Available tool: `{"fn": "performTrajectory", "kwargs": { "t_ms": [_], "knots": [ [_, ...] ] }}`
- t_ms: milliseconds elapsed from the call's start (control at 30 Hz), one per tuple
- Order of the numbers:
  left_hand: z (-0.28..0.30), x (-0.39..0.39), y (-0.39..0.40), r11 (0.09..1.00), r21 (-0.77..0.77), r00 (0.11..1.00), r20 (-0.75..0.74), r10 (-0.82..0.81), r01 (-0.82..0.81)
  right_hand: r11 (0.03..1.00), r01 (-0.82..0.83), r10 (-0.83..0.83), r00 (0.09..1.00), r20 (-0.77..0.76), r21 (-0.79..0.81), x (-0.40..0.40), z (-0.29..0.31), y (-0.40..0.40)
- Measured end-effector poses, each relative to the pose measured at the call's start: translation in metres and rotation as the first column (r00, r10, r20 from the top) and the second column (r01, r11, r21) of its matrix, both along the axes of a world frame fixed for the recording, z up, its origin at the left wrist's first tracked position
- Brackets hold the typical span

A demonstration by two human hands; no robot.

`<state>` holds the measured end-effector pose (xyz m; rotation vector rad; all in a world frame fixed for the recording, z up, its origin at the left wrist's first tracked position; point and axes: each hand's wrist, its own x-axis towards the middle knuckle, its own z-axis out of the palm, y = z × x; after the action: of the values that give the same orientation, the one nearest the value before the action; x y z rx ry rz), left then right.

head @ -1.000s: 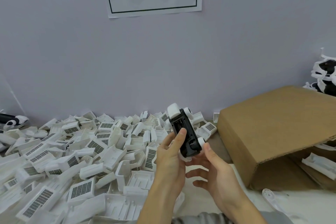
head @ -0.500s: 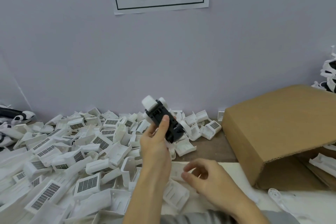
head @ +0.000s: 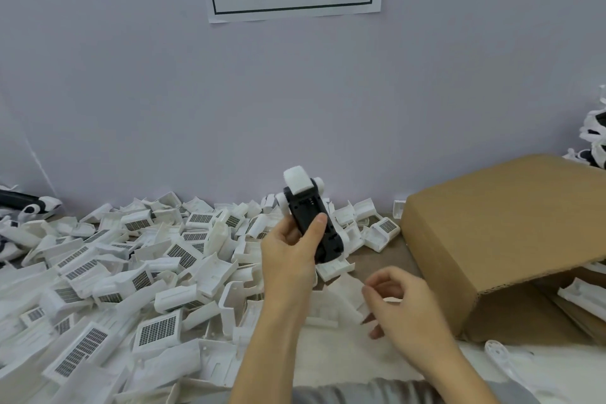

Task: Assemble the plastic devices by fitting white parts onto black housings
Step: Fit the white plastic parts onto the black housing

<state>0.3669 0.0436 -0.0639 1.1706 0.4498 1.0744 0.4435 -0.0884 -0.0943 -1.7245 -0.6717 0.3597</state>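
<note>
My left hand [head: 290,259] grips a black housing [head: 314,228] and holds it up, tilted, above the pile. White parts [head: 296,180] are fitted at the housing's upper end, and my thumb lies across its black face. My right hand [head: 401,305] is lower and to the right, just above the table. Its fingers curl at the edge of a loose white part [head: 337,303]. Whether they grip that part is unclear.
A big heap of white parts with grilles [head: 131,272] covers the table's left and middle. A cardboard box [head: 508,229] lies on its side at the right, with white pieces inside. Black-and-white assembled units sit at far left [head: 29,205] and far right [head: 595,144].
My right hand let go of the housing and dropped to the white parts on the table. My left hand now holds the housing alone and has tilted it leftward.
</note>
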Motion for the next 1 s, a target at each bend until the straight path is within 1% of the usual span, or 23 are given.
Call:
{"fn": "performTrajectory", "kwargs": {
  "t_ms": [67,133,200,267,367,433,500,533,600,633,700,733,767,800,867,900,1000],
  "knots": [
    [-0.002,0.002,-0.003,0.998,0.050,0.998,-0.057,-0.019,0.022,0.995,0.080,-0.078,0.996,-0.036,0.063,0.004,0.000,-0.001],
    [-0.003,0.004,-0.007,0.996,0.077,0.994,-0.101,-0.036,0.043,0.986,0.134,-0.131,0.991,-0.034,0.104,0.008,0.000,-0.003],
    [-0.004,0.005,-0.010,0.992,0.097,0.988,-0.140,-0.061,0.075,0.974,0.173,-0.170,0.985,-0.038,0.147,0.012,0.000,-0.005],
    [-0.006,0.008,-0.012,0.985,0.130,0.975,-0.205,-0.086,0.114,0.956,0.200,-0.185,0.979,-0.088,0.217,0.015,0.001,-0.006],
    [-0.012,0.012,-0.016,0.966,0.191,0.939,-0.328,-0.106,0.176,0.925,0.213,-0.147,0.965,-0.219,0.316,0.016,0.002,-0.004],
    [-0.014,0.014,-0.021,0.951,0.207,0.907,-0.401,-0.131,0.228,0.915,0.213,-0.115,0.952,-0.284,0.342,0.016,0.002,-0.002],
    [-0.016,0.016,-0.024,0.944,0.218,0.890,-0.437,-0.132,0.247,0.905,0.217,-0.087,0.936,-0.340,0.366,0.016,0.001,-0.001],
    [-0.017,0.016,-0.025,0.942,0.225,0.886,-0.446,-0.128,0.249,0.888,0.219,-0.051,0.921,-0.387,0.404,0.017,0.002,-0.001],
    [-0.018,0.015,-0.025,0.945,0.209,0.885,-0.444,-0.139,0.253,0.835,0.180,0.089,0.888,-0.451,0.520,0.017,0.004,-0.001],
    [-0.018,0.015,-0.024,0.949,0.192,0.886,-0.440,-0.145,0.250,0.811,0.140,0.153,0.886,-0.437,0.568,0.018,0.004,-0.002],
    [-0.019,0.014,-0.024,0.956,0.172,0.891,-0.429,-0.145,0.239,0.799,0.023,0.224,0.916,-0.334,0.601,0.016,0.004,-0.002],
    [-0.018,0.014,-0.024,0.957,0.165,0.896,-0.418,-0.150,0.237,0.817,-0.030,0.223,0.937,-0.268,0.576,0.014,0.004,-0.002],
    [-0.018,0.014,-0.024,0.958,0.156,0.899,-0.408,-0.157,0.239,0.847,-0.050,0.178,0.965,-0.192,0.530,0.013,0.002,-0.001],
    [-0.017,0.014,-0.024,0.959,0.146,0.900,-0.402,-0.168,0.244,0.882,-0.036,0.104,0.987,-0.119,0.469,0.011,0.003,0.000],
    [-0.018,0.014,-0.024,0.958,0.133,0.900,-0.397,-0.182,0.252,0.933,0.023,-0.026,1.000,0.003,0.360,0.009,0.002,0.001],
    [-0.018,0.014,-0.024,0.959,0.131,0.900,-0.396,-0.183,0.252,0.937,0.053,-0.067,0.997,0.027,0.345,0.009,0.001,0.001],
    [-0.016,0.014,-0.026,0.967,0.069,0.920,-0.331,-0.208,0.243,0.914,0.147,-0.152,0.988,-0.017,0.379,0.013,-0.002,0.000]
  ]
}}
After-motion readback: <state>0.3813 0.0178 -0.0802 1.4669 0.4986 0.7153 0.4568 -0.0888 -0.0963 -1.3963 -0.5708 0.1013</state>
